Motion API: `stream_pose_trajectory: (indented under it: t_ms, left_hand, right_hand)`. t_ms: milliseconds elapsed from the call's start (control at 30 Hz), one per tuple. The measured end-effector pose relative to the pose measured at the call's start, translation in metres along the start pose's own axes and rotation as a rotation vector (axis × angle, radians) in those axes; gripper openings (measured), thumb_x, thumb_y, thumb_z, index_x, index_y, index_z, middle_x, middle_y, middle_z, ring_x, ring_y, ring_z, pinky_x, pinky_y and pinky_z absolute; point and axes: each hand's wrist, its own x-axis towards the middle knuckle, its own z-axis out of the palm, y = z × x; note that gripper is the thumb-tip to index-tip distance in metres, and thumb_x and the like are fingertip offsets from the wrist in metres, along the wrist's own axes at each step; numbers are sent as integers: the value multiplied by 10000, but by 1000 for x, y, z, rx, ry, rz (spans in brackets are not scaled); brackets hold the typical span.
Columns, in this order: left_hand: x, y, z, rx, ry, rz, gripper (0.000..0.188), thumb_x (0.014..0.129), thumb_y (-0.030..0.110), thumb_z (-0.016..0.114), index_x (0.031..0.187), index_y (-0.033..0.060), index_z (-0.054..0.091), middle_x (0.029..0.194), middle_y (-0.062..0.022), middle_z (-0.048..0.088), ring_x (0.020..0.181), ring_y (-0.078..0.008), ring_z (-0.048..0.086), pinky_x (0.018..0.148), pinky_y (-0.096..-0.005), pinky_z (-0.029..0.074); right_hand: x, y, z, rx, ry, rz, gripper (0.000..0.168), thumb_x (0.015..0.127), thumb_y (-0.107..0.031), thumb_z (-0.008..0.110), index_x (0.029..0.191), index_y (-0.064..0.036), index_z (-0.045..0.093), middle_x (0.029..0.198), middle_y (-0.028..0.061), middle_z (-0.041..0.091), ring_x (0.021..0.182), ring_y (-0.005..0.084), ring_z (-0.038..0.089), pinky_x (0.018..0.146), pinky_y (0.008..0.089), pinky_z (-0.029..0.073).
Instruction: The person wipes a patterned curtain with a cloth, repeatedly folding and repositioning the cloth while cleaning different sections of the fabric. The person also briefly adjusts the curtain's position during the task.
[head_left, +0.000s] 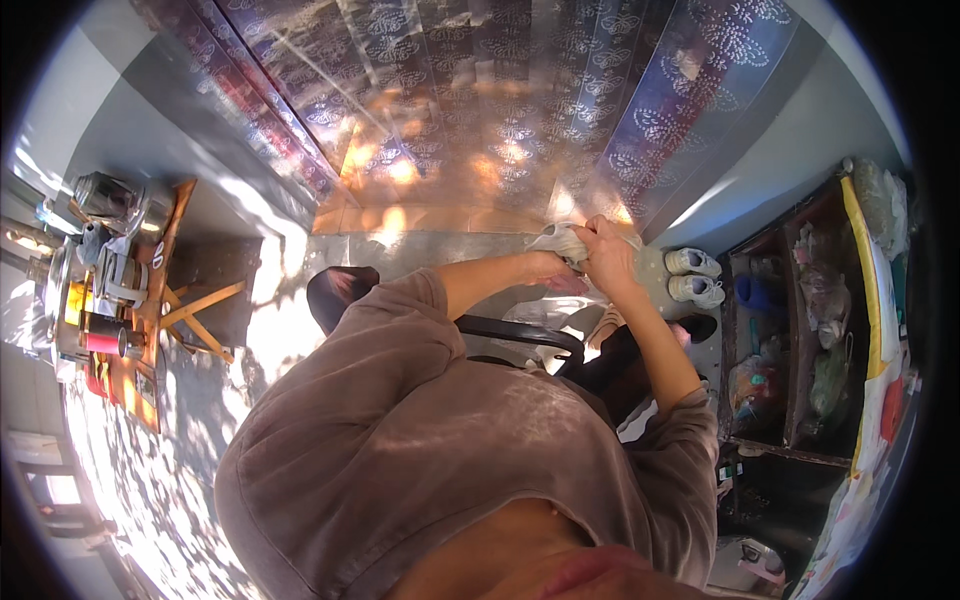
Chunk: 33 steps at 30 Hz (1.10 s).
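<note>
A crumpled whitish cloth-like item (556, 238) is bunched up in front of me, low over the concrete floor. My right hand (609, 253) grips its right side, with the fingers bent over it. Just below and to the left, my left hand (553, 268) is close against the same item. Its fingers are partly blurred, so I cannot tell whether they hold it. Beneath my forearms runs a bent black bar (525, 328), partly covered by my sleeve. A dark shoe (341, 294) shows left of my left forearm.
Butterfly-patterned translucent curtain strips (480, 97) hang ahead. Two pale lace-up shoes (694, 261) stand at the right, beside dark shelving (790, 300) with bagged items. At the left, a wooden folding table (156, 330) bears pots and a red spool-like object (105, 343).
</note>
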Motion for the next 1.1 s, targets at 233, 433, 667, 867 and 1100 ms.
stream_pose_trajectory:
  t_ms: [233, 433, 667, 867, 1100]
  left_hand:
    - [5, -4, 16, 43, -127, -31, 327, 851, 130, 563, 1155, 15, 526, 1026, -114, 629, 912, -203, 632, 777, -335, 521]
    - [3, 20, 10, -83, -101, 104, 258, 883, 136, 498, 1105, 15, 550, 1064, -135, 617, 967, -248, 619, 779, -370, 527]
    - [14, -5, -18, -123, 55, 101, 332, 929, 175, 425, 1217, 14, 463, 1152, -181, 572, 999, -318, 598, 817, -419, 514]
    - [20, 1, -47, -74, 236, 14, 451, 970, 317, 325, 1373, 118, 288, 1298, -171, 461, 1082, -328, 547, 886, -432, 477]
    - [-2, 11, -20, 5, -71, 80, 618, 915, 582, 266, 1433, 258, 172, 1391, -96, 360, 1161, -260, 495, 884, -351, 475]
  right_hand:
    - [101, 43, -87, -314, 542, 44, 274, 698, -45, 599, 946, -112, 504, 937, 47, 528, 876, 255, 546, 655, 386, 491]
    - [50, 54, -40, -272, 531, 193, 424, 607, -39, 676, 998, -140, 548, 972, 92, 506, 947, 313, 503, 721, 398, 465]
    - [-32, 18, 35, 60, 377, 214, 298, 665, -78, 661, 953, -90, 586, 912, 127, 561, 843, 329, 557, 707, 377, 456]
    - [-83, 88, 9, 525, 369, 769, 268, 698, -113, 606, 950, -25, 591, 785, 122, 627, 725, 208, 595, 697, 306, 463]
    - [25, 31, -116, 101, 1019, 143, 268, 699, -44, 549, 963, 4, 548, 945, 148, 545, 877, 335, 546, 789, 367, 441]
